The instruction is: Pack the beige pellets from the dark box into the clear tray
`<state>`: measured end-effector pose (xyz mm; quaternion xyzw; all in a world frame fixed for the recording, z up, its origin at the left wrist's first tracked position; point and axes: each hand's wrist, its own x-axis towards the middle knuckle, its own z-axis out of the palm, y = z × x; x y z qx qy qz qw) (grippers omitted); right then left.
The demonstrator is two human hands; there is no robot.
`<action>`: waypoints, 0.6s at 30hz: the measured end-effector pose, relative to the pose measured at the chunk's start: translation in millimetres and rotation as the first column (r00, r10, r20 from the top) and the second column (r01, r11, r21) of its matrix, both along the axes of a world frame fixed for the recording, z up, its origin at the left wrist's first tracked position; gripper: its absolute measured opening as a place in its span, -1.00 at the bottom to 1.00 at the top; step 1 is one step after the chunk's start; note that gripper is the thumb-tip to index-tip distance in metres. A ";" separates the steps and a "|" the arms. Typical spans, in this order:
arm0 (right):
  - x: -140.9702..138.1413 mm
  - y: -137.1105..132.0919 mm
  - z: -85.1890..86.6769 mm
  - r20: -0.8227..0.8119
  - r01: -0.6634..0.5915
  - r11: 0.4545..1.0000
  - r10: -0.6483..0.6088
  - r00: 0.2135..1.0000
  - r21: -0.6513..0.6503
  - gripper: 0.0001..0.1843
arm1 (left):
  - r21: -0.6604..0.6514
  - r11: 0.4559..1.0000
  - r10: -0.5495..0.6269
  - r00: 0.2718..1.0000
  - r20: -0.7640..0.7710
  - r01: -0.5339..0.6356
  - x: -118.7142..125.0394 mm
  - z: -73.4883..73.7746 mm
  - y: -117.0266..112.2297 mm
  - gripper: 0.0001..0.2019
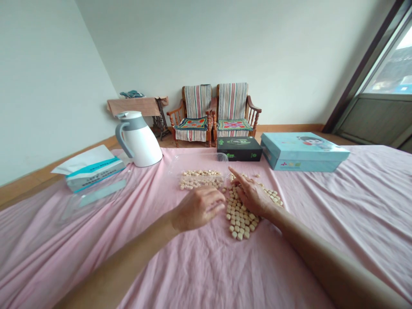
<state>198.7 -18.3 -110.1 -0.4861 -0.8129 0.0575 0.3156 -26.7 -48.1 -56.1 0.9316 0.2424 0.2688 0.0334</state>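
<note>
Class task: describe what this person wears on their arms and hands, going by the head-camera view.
The left forearm and right forearm are bare, with no sleeve in view. The left hand and right hand wear no gloves, and no ring, watch or bracelet shows.

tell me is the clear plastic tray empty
Not empty: the clear plastic tray holds pale round pieces packed along its near side.

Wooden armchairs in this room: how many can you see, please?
2. The left wooden armchair and the right wooden armchair stand side by side against the far wall. The lower part of the right one is partly hidden behind a black box. No others show.
</note>
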 end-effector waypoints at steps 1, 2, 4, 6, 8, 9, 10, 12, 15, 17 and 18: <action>0.2 0.2 -0.6 -0.001 -0.002 1.000 0.002 1.000 0.005 -0.24 | -0.054 0.995 -0.085 0.993 -0.088 0.080 5.9 -4.3 -5.9 -0.89; 0.3 0.5 -1.0 -0.002 -0.004 1.000 0.004 1.000 0.010 -0.24 | -0.104 0.985 -0.157 0.975 -0.159 0.141 11.0 -8.1 -11.3 -0.82; 0.6 0.8 -1.6 -0.005 -0.010 1.000 0.010 1.000 0.016 -0.24 | -0.167 0.963 -0.248 0.937 -0.246 0.211 18.5 -14.4 -19.8 -0.75; 0.7 1.1 -1.8 -0.007 -0.013 1.000 0.013 1.000 0.021 -0.25 | -0.179 0.957 -0.271 0.918 -0.288 0.227 22.7 -18.7 -25.1 -0.82; 0.8 1.3 -1.8 -0.007 -0.013 1.000 0.013 1.000 0.024 -0.25 | -0.166 0.962 -0.258 0.916 -0.308 0.215 24.4 -21.2 -27.1 -0.91; 0.8 1.4 -1.8 -0.007 -0.014 1.000 0.014 1.000 0.024 -0.25 | -0.163 0.965 -0.249 0.916 -0.313 0.207 24.5 -21.9 -27.2 -0.93; 0.8 1.4 -1.7 -0.008 -0.016 1.000 0.016 1.000 0.023 -0.24 | -0.164 0.966 -0.244 0.916 -0.318 0.200 24.2 -22.2 -26.9 -0.94; 0.9 1.2 -1.6 -0.010 -0.023 1.000 0.023 1.000 0.018 -0.24 | -0.186 0.965 -0.237 0.916 -0.323 0.184 23.0 -21.8 -25.7 -0.97; 1.2 0.9 -1.5 -0.012 -0.026 1.000 0.026 1.000 0.015 -0.24 | -0.240 0.963 -0.200 0.926 -0.321 0.125 21.1 -19.9 -24.5 -0.92; 1.4 0.9 -1.5 -0.011 -0.022 1.000 0.022 1.000 0.017 -0.23 | -0.264 0.961 -0.174 0.932 -0.317 0.089 20.5 -18.7 -24.9 -0.91; 1.5 0.8 -1.5 -0.009 -0.018 1.000 0.019 1.000 0.019 -0.24 | -0.267 0.960 -0.170 0.933 -0.317 0.084 20.5 -18.1 -25.4 -0.91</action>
